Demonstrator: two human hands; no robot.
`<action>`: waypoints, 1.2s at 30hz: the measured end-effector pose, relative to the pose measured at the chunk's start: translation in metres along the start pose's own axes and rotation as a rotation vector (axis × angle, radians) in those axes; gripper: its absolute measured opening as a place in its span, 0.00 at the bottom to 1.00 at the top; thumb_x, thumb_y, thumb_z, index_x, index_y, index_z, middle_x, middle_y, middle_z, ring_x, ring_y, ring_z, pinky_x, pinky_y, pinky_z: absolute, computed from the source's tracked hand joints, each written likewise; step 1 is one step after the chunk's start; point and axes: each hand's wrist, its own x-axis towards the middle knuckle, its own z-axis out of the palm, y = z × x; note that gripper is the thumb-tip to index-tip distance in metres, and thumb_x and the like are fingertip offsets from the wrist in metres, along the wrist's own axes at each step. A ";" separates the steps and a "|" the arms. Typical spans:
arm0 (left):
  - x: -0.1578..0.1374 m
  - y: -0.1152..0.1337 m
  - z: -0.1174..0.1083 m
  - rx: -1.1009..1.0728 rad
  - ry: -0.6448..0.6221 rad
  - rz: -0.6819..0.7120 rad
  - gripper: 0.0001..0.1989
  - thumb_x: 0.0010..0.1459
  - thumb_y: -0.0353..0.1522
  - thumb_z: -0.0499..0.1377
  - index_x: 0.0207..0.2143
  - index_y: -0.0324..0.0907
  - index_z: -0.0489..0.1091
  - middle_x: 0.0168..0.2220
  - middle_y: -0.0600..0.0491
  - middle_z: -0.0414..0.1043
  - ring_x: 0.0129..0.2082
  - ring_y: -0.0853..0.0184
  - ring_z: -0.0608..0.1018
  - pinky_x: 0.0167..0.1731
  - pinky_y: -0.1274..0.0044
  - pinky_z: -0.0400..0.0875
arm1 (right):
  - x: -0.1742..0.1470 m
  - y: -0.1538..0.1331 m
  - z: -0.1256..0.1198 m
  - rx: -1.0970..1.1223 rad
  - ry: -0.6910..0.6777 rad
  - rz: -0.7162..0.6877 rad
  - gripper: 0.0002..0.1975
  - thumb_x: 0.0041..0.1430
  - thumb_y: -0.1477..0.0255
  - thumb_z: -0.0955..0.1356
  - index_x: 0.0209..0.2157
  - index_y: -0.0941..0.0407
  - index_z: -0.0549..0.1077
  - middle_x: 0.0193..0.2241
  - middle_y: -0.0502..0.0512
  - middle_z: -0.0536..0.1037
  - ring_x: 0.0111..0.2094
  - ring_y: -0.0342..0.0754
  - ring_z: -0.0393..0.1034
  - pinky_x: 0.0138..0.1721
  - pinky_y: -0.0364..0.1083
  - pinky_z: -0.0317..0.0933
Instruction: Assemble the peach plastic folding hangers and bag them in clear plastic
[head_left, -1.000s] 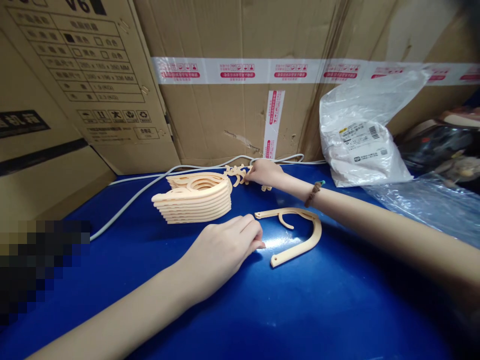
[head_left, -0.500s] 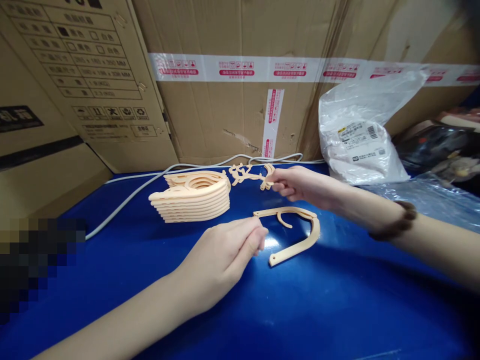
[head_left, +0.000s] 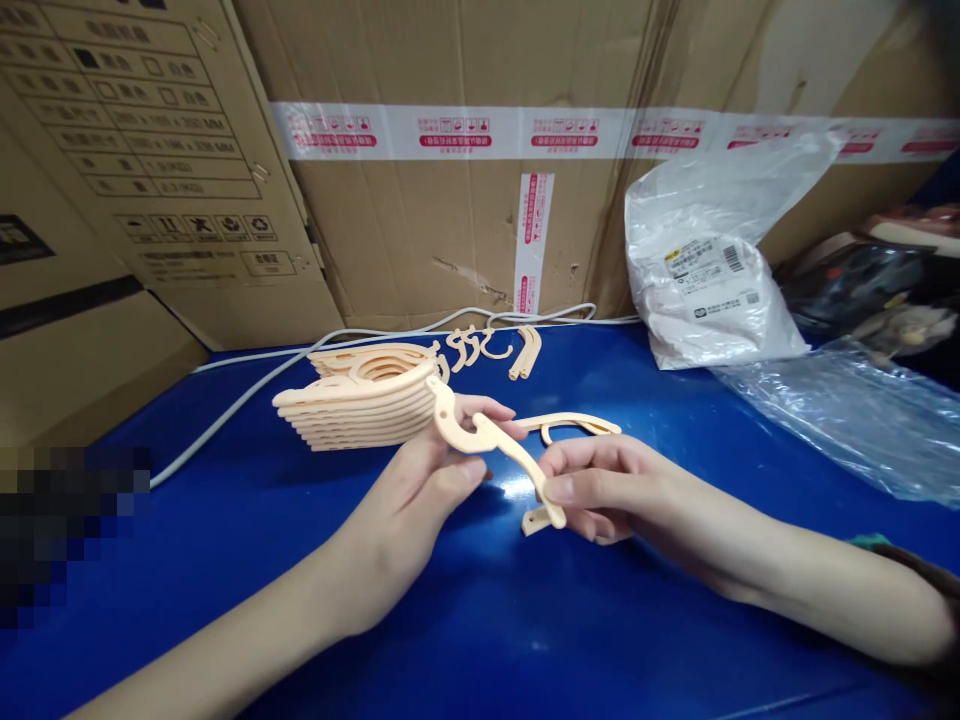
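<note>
The right hand [head_left: 609,488] has moved beside the left hand [head_left: 405,510], pinching a hook [head_left: 496,437] by its end, perhaps leaving the middle for parted left fingers [head_left: 486,406].

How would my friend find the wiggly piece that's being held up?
Look at the blue table. Above its middle, the right hand pinches one end of a wavy cream piece. Unlike the loose cream pieces lying behind, it's held in the air.
</note>
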 end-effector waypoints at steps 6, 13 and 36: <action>0.003 0.008 0.002 -0.123 -0.006 -0.106 0.17 0.68 0.42 0.46 0.48 0.46 0.69 0.52 0.49 0.73 0.54 0.58 0.73 0.53 0.65 0.68 | 0.001 0.006 -0.002 -0.222 -0.033 -0.051 0.14 0.58 0.60 0.70 0.32 0.57 0.73 0.24 0.49 0.74 0.25 0.40 0.63 0.25 0.40 0.52; 0.006 0.007 -0.001 -0.217 0.050 -0.089 0.16 0.68 0.41 0.48 0.31 0.43 0.65 0.23 0.57 0.63 0.24 0.71 0.70 0.28 0.79 0.69 | -0.011 -0.009 -0.019 -1.216 -0.014 -0.494 0.09 0.61 0.65 0.69 0.42 0.52 0.76 0.38 0.52 0.77 0.39 0.46 0.71 0.40 0.44 0.62; 0.005 -0.009 -0.001 0.037 -0.066 -0.324 0.18 0.66 0.47 0.50 0.33 0.43 0.61 0.27 0.59 0.59 0.26 0.73 0.60 0.24 0.81 0.53 | 0.002 0.008 -0.023 -1.719 -0.059 -0.668 0.16 0.72 0.69 0.53 0.35 0.56 0.66 0.26 0.51 0.73 0.22 0.45 0.67 0.25 0.46 0.53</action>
